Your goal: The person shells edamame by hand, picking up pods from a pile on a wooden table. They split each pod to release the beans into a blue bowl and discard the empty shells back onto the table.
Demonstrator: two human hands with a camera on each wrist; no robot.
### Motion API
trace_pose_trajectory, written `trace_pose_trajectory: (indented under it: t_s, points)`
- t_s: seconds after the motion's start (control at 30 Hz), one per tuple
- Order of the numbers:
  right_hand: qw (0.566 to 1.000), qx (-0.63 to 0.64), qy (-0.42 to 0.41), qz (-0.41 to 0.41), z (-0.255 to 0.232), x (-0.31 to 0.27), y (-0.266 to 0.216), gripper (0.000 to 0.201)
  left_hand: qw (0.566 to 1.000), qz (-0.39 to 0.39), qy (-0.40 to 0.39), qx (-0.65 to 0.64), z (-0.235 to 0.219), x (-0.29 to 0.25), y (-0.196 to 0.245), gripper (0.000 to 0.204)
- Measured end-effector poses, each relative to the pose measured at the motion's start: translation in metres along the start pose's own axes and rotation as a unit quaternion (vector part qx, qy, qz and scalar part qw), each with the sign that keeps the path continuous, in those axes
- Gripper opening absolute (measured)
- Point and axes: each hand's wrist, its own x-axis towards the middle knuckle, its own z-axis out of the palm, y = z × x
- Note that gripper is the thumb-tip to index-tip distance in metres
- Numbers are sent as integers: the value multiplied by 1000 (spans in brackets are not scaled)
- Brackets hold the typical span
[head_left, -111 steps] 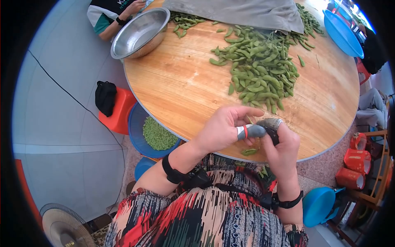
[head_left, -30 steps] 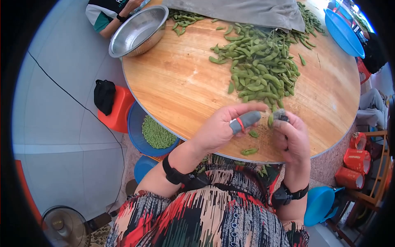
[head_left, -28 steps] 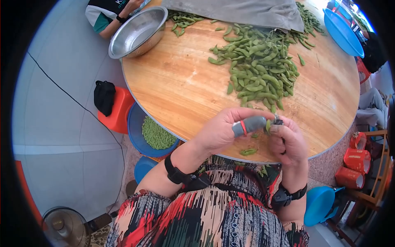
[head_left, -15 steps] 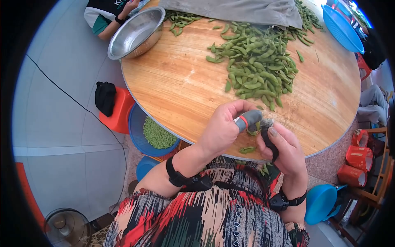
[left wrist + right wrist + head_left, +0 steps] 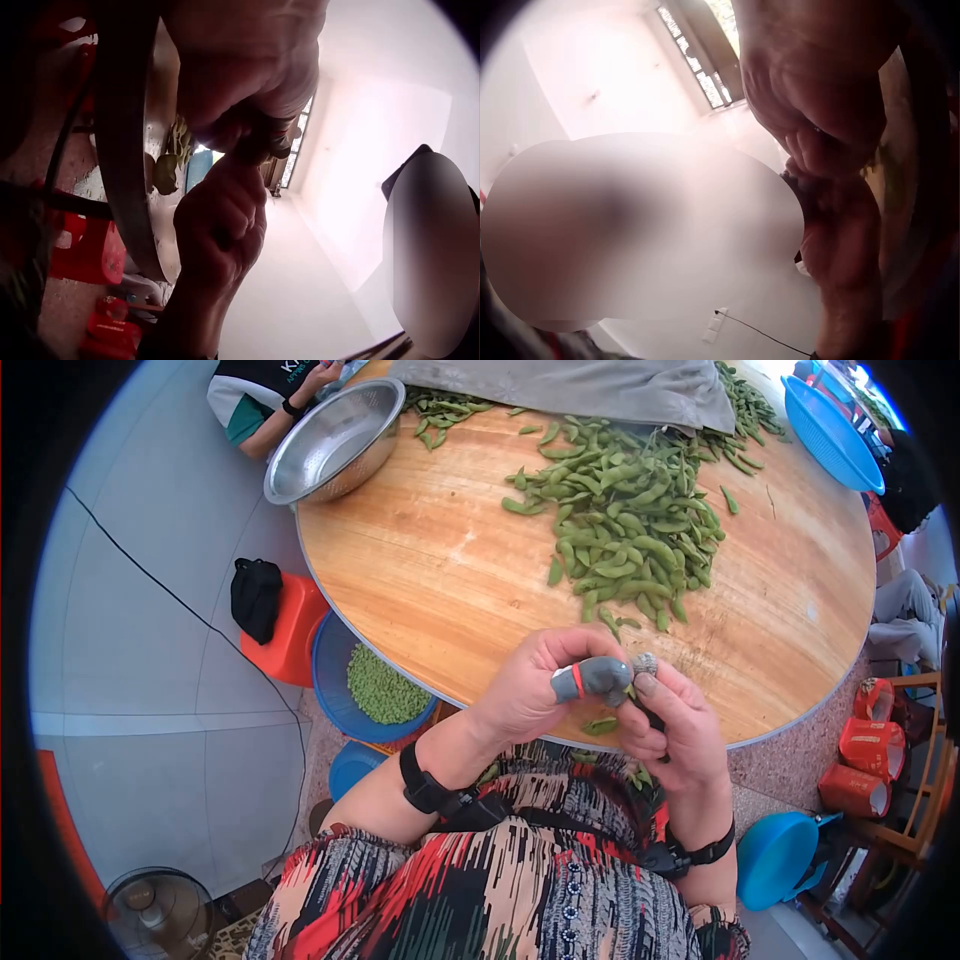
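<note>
L hand (image 5: 530, 690) + R hand (image 5: 665, 725) meet at table edge (image 5: 440, 695), both pinching one edamame pod (image 5: 622, 695), mostly hidden btw fingertips. Step looks like shelling, mid-split. Next prob needs thumb guard (image 5: 598, 676) prying seam. Pod pile (image 5: 630, 530) beyond grip.

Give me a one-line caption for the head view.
Both hands, left hand and right hand, pinch a soybean pod over the round wooden table.
</note>
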Motion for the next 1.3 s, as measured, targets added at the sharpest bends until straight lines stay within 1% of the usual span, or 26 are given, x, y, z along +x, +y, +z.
trace_pose_trajectory:
  t_s: [0.07,0.13,0.17,0.2,0.23,0.3,0.33,0.37,0.43,0.5,0.53,0.57,0.63,0.67,0.73,0.77,0.8,0.83,0.9,0.97,1.0,1.1,1.17,1.2,1.27,1.3]
  points:
    - [1000,-19,9,-9,-3,0,0,11,1000,-16,-22,-4,2,-2,1,15]
    - [999,-40,18,-17,-5,2,5,11,997,-28,15,72,8,-3,2,18]
    - [960,-241,68,-126,-7,4,12,11,997,-29,15,71,9,-4,1,18]
    - [867,-429,114,-227,-7,5,15,11,992,-31,33,119,9,-5,1,18]
    - [867,-430,114,-226,-7,5,14,11,984,-34,51,168,10,-6,1,19]
    - [864,-449,152,-170,-7,4,13,11,981,-35,67,180,17,-8,4,17]
    - [863,-450,153,-169,-7,4,11,11,977,-36,86,191,19,-9,6,17]
    - [881,-425,141,-151,-8,4,9,11,977,-35,87,190,18,-9,4,17]
    - [898,-400,127,-132,-3,9,2,11,907,102,110,393,12,-6,2,23]
    - [728,-622,190,-219,6,17,-11,11,925,78,135,347,10,-7,7,25]
    - [667,-665,221,-255,-2,26,-9,14,939,54,156,301,9,-7,10,27]
    - [666,-664,222,-257,-2,24,-11,14,939,55,154,302,7,-7,11,27]
    - [560,-787,168,-199,-2,18,-12,15,951,54,179,248,3,-11,10,27]
    - [560,-787,167,-197,-4,11,-17,15,951,53,181,246,1,-13,10,27]
    - [649,-754,13,-100,-8,-2,-28,16,955,18,178,236,0,-14,10,23]
    - [651,-753,13,-96,-8,1,-25,16,955,16,179,234,0,-16,8,23]
    - [652,-732,102,-169,-5,9,-20,17,944,32,137,298,2,-16,7,21]
    - [643,-701,190,-241,0,17,-18,18,927,48,92,360,3,-16,6,19]
    - [641,-699,194,-250,6,30,-17,17,922,38,76,378,4,-15,6,18]
    - [522,-788,232,-231,0,43,-12,17,957,-89,35,273,8,-14,13,19]
    - [522,-788,231,-232,-2,45,-11,17,957,-88,35,273,7,-14,15,19]
    - [533,-772,239,-251,-8,44,-9,16,969,-154,72,179,4,-14,16,21]
    - [581,-731,236,-267,-11,41,-12,15,945,-16,98,312,2,-11,14,22]
    - [582,-731,236,-267,-11,39,-14,15,945,-16,98,312,4,-9,18,22]
    - [672,-658,249,-232,-10,34,-17,14,851,22,99,515,9,-3,28,22]
    - [673,-657,249,-231,-8,34,-18,14,851,21,99,515,10,2,30,22]
